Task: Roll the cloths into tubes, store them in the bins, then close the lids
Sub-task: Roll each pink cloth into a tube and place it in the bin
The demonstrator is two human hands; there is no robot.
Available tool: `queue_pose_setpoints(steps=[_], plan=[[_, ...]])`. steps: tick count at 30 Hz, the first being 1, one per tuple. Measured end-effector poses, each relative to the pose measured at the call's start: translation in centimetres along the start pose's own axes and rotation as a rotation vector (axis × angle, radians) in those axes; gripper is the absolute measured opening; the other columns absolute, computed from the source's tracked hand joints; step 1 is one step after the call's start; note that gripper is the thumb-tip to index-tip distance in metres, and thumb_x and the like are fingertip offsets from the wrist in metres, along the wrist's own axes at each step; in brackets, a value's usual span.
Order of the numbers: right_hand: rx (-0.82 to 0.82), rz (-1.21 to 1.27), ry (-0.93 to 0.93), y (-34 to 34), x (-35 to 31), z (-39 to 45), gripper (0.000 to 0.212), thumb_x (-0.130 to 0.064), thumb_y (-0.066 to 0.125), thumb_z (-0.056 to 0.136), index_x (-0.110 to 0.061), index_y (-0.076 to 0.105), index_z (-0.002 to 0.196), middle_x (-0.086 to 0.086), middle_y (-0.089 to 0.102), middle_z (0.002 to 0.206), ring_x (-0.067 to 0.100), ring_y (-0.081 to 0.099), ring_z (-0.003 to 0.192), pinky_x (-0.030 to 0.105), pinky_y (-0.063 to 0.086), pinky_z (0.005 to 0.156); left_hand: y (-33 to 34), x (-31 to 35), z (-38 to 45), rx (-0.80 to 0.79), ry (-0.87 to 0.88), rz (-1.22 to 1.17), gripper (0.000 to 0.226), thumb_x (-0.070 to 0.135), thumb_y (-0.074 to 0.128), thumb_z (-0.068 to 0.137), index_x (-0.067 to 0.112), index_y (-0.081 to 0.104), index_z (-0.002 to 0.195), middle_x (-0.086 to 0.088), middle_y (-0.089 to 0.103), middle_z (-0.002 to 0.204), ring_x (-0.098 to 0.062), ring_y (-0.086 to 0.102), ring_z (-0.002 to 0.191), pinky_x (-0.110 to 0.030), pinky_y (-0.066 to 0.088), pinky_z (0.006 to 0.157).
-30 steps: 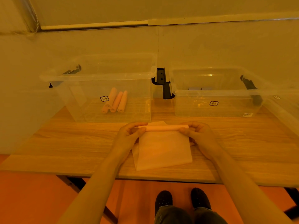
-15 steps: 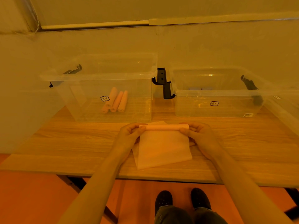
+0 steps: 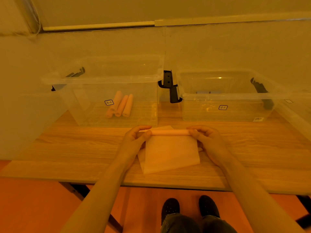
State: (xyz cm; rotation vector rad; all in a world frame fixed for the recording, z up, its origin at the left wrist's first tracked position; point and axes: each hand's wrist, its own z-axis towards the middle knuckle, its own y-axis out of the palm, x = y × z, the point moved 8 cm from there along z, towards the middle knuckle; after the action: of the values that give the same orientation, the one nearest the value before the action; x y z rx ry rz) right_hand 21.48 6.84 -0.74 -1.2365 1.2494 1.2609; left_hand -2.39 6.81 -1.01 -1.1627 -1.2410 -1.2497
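We see the left hand (image 3: 134, 138) and right hand (image 3: 206, 140) each pinching an end of the half-rolled cloth (image 3: 170, 148), fingers curled. Both bins carry a small label (image 3: 109, 102), its writing perhaps too blurred to read.

Left bin label: a small white sticker (image 3: 109, 102) with a dark rounded border on the front wall of the left clear bin (image 3: 94, 113); its marks are too small to read.
Right bin label: a matching bordered sticker (image 3: 223, 107) on the front wall of the right clear bin (image 3: 202, 113); unreadable.
Barcode sticker: a small white sticker (image 3: 258, 119) at the right bin's lower right corner; print illegible.
Far-right tag: a tiny label (image 3: 288, 101) on clear plastic; illegible.
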Motion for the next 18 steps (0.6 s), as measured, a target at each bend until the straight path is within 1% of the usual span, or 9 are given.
queue_pose_setpoints(steps=[1,3,5,7,9,12,16,18], plan=[[-0.003,0.016,0.006,0.02,0.03,0.01,0.015,-0.017,0.060,0.091,-0.019,0.068,0.104,0.004,0.072,0.085,0.012,0.068,0.067,0.025,0.054,0.052,-0.07,-0.11,0.06,0.006,-0.011,-0.008,0.022,0.026,0.066,0.085,0.024,0.070,0.106,-0.012,0.070,0.104,-0.028,0.066,0.096,-0.046,0.054,0.082],[-0.011,0.041,0.021,0.02,0.21,0.09,0.020,-0.013,0.062,0.089,-0.018,0.066,0.108,0.005,0.073,0.092,0.015,0.071,0.074,0.025,0.055,0.054,-0.16,-0.34,0.12,0.008,-0.034,-0.011,0.019,0.021,0.064,0.089,0.020,0.069,0.106,-0.011,0.071,0.101,-0.027,0.067,0.095,-0.045,0.054,0.083],[-0.018,0.037,0.022,0.04,0.23,0.07,0.023,-0.010,0.062,0.089,-0.017,0.066,0.110,0.006,0.073,0.097,0.017,0.071,0.079,0.026,0.056,0.055,-0.17,-0.42,0.12,0.005,-0.038,-0.006,0.016,0.018,0.063,0.090,0.018,0.069,0.105,-0.008,0.073,0.096,-0.026,0.068,0.092,-0.041,0.055,0.079],[-0.032,0.040,0.004,0.15,0.11,0.01,0.023,-0.009,0.061,0.090,-0.018,0.066,0.111,0.006,0.074,0.095,0.018,0.071,0.078,0.026,0.055,0.054,-0.17,-0.30,0.08,-0.004,-0.017,-0.003,0.014,0.017,0.063,0.090,0.018,0.068,0.102,-0.006,0.073,0.091,-0.023,0.068,0.086,-0.036,0.055,0.071],[-0.036,0.034,-0.017,0.21,-0.11,-0.07,0.022,-0.012,0.060,0.091,-0.020,0.066,0.111,0.005,0.074,0.091,0.016,0.070,0.073,0.025,0.053,0.051,-0.01,-0.08,-0.01,-0.025,0.006,0.003,0.014,0.020,0.062,0.090,0.019,0.067,0.103,-0.007,0.072,0.088,-0.020,0.067,0.080,-0.033,0.053,0.065],[-0.017,-0.007,-0.027,0.09,-0.20,-0.07,0.020,-0.017,0.060,0.092,-0.023,0.066,0.111,0.006,0.072,0.087,0.014,0.067,0.065,0.025,0.051,0.049,0.06,-0.06,0.02,-0.044,0.013,0.037,0.018,0.024,0.061,0.091,0.019,0.064,0.108,-0.010,0.072,0.092,-0.024,0.068,0.082,-0.035,0.054,0.064],[0.001,0.006,-0.021,-0.05,0.04,0.14,0.017,-0.023,0.060,0.092,-0.023,0.069,0.107,0.010,0.069,0.095,0.021,0.067,0.075,0.032,0.054,0.054,-0.03,-0.04,0.13,-0.024,0.016,0.032,0.018,0.022,0.063,0.090,0.021,0.066,0.108,-0.008,0.071,0.090,-0.018,0.066,0.076,-0.029,0.049,0.057],[0.005,0.034,-0.014,-0.04,0.08,0.17,0.016,-0.026,0.058,0.092,-0.021,0.070,0.103,0.011,0.068,0.097,0.024,0.067,0.082,0.035,0.056,0.058,0.01,0.00,0.09,-0.009,0.016,0.028,0.015,0.023,0.062,0.091,0.020,0.067,0.104,-0.004,0.068,0.084,-0.012,0.063,0.070,-0.025,0.047,0.054]])
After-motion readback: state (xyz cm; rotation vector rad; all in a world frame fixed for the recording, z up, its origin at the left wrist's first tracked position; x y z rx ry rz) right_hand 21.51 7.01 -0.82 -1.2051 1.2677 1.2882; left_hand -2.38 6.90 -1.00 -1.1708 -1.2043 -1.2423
